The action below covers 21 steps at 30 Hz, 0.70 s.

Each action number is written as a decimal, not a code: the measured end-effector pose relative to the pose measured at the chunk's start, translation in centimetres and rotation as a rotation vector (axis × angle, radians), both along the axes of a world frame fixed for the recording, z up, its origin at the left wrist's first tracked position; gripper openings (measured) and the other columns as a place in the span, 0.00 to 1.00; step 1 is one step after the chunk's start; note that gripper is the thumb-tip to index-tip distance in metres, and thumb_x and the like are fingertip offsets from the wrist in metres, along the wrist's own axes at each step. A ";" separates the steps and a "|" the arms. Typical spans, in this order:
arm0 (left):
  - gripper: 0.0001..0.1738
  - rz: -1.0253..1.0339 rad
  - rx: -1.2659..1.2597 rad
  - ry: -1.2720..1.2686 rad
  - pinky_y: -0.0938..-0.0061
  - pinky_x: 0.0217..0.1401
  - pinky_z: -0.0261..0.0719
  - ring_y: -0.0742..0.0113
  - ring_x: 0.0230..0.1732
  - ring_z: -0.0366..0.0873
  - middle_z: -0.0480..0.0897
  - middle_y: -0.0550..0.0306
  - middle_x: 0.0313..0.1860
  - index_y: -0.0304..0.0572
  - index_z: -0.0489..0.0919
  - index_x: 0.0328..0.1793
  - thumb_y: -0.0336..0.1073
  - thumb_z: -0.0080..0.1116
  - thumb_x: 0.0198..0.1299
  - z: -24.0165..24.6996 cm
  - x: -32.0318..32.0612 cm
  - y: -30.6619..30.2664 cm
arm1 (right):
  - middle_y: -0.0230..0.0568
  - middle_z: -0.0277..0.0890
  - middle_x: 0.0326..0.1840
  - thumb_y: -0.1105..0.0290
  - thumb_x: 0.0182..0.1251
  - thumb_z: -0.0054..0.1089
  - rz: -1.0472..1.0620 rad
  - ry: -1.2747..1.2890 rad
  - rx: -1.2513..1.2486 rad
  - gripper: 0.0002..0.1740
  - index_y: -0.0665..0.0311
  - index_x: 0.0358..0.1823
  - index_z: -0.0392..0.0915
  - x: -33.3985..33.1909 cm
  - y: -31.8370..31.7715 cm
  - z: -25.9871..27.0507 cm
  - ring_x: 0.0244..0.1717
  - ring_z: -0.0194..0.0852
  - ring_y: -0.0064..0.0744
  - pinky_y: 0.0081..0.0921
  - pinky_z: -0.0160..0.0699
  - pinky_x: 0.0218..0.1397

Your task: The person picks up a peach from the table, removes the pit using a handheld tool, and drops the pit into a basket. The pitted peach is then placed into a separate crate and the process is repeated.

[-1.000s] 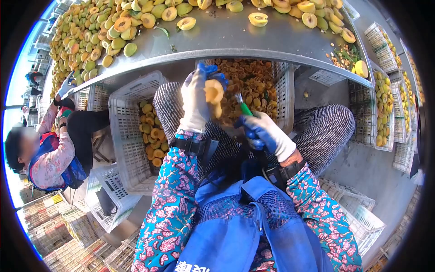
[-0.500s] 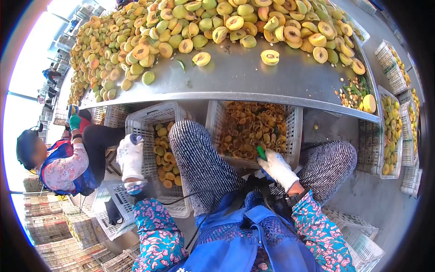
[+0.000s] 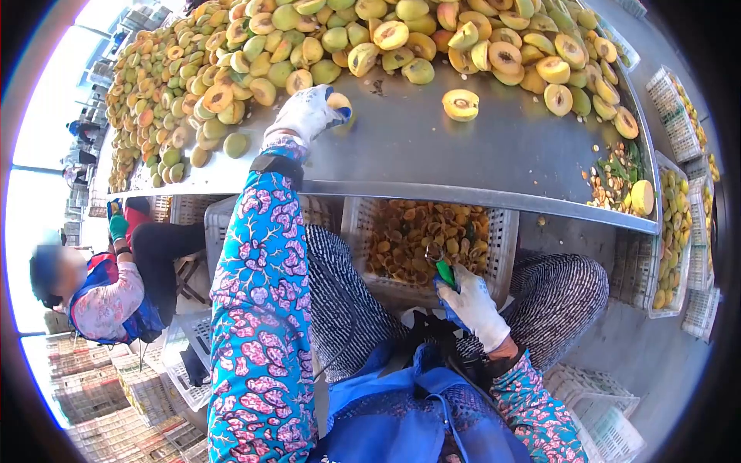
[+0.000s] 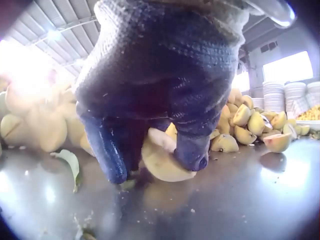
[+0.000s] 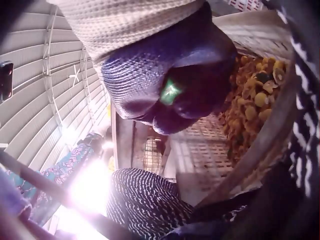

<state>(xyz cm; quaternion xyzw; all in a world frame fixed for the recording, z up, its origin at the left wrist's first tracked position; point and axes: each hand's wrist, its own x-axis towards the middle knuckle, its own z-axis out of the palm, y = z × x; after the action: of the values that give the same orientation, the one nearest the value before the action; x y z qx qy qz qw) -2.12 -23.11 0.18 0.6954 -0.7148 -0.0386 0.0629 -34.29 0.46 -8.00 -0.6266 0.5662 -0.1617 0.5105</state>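
Observation:
My left hand (image 3: 302, 116), in a white glove with blue palm and fingers, reaches over the metal table (image 3: 386, 158). Thumb and fingers pinch a yellow peach half (image 4: 167, 162) low over the tabletop. Lower down, my gloved right hand (image 3: 477, 305) grips a green-handled pitting tool (image 3: 445, 272), its rounded metal tip pointing away from me. That hand is above the near right part of a white crate (image 3: 355, 239) between my knees, which holds scooped peach pieces (image 3: 409, 239). In the right wrist view, the green handle end shows within the curled fingers.
A large heap of halved peaches (image 3: 262, 58) covers the table's far side. One lone half (image 3: 461, 105) lies nearer me, and scraps (image 3: 614, 174) sit at the right corner. Fruit crates (image 3: 670, 231) stand at right. Another person (image 3: 108, 297) sits at left.
My left hand left the tool with a peach half, passed over the left crate without it, then moved up onto the table to another half. The right hand keeps the pitting tool.

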 end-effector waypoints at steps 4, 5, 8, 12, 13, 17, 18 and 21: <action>0.21 0.022 0.063 0.050 0.64 0.42 0.78 0.53 0.37 0.82 0.84 0.47 0.35 0.37 0.81 0.41 0.47 0.67 0.50 1.1 -0.8 1.6 | 0.59 0.77 0.32 0.59 0.63 0.60 0.000 0.000 -0.090 0.21 0.70 0.48 0.73 0.2 0.2 0.3 0.35 0.76 0.59 0.41 0.73 0.39; 0.19 0.082 0.080 0.212 0.69 0.33 0.78 0.65 0.31 0.82 0.82 0.50 0.29 0.36 0.81 0.39 0.45 0.67 0.51 2.1 -1.4 2.9 | 0.59 0.77 0.32 0.58 0.64 0.60 -0.017 0.001 -0.107 0.22 0.70 0.48 0.73 0.5 0.2 0.9 0.34 0.76 0.58 0.40 0.73 0.39; 0.21 0.261 0.161 1.150 0.77 0.29 0.80 0.71 0.28 0.80 0.81 0.58 0.35 0.38 0.80 0.50 0.45 0.65 0.57 3.3 -1.6 6.7 | 0.64 0.76 0.35 0.56 0.63 0.62 -0.039 -0.048 -0.070 0.22 0.70 0.44 0.69 0.5 -0.1 3.6 0.40 0.75 0.66 0.49 0.71 0.41; 0.23 0.178 0.169 1.829 0.66 0.46 0.84 0.60 0.50 0.80 0.80 0.51 0.52 0.39 0.77 0.57 0.47 0.59 0.63 5.0 -2.4 14.7 | 0.58 0.72 0.27 0.62 0.64 0.62 -0.041 -0.137 -0.176 0.16 0.68 0.36 0.70 1.2 -0.2 4.8 0.30 0.74 0.58 0.41 0.71 0.34; 0.22 0.158 0.161 2.059 0.62 0.49 0.84 0.56 0.52 0.79 0.80 0.49 0.52 0.37 0.77 0.55 0.46 0.58 0.64 4.7 -3.6 17.0 | 0.57 0.72 0.26 0.62 0.64 0.61 -0.047 -0.146 -0.183 0.15 0.69 0.36 0.70 1.8 -0.2 5.8 0.29 0.74 0.57 0.41 0.71 0.33; 0.21 0.344 0.066 2.671 0.50 0.62 0.78 0.47 0.57 0.77 0.79 0.42 0.54 0.27 0.75 0.52 0.42 0.57 0.64 1.0 -7.1 21.6 | 0.43 0.69 0.22 0.63 0.67 0.57 0.004 -0.231 -0.149 0.13 0.67 0.37 0.70 4.2 0.0 9.2 0.24 0.70 0.38 0.34 0.69 0.28; 0.26 0.323 0.007 2.675 0.51 0.62 0.77 0.47 0.57 0.77 0.79 0.42 0.54 0.28 0.74 0.55 0.48 0.54 0.66 0.4 -7.8 22.4 | 0.32 0.67 0.21 0.64 0.68 0.56 0.052 -0.220 -0.099 0.11 0.66 0.39 0.71 4.8 0.2 10.2 0.22 0.66 0.20 0.26 0.67 0.25; 0.32 0.185 0.187 2.654 0.56 0.64 0.75 0.52 0.58 0.76 0.78 0.43 0.54 0.33 0.71 0.62 0.57 0.42 0.70 -0.4 -7.8 23.7 | 0.52 0.75 0.26 0.62 0.67 0.57 0.156 -0.131 -0.252 0.15 0.68 0.41 0.69 6.8 1.2 10.0 0.31 0.76 0.50 0.40 0.73 0.33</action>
<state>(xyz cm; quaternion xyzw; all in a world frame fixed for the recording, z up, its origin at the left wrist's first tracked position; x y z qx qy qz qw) -9.92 0.57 -0.26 0.1787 -0.0579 -0.7261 0.6614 -27.53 1.62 2.01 -0.7159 0.4566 -0.2320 0.4745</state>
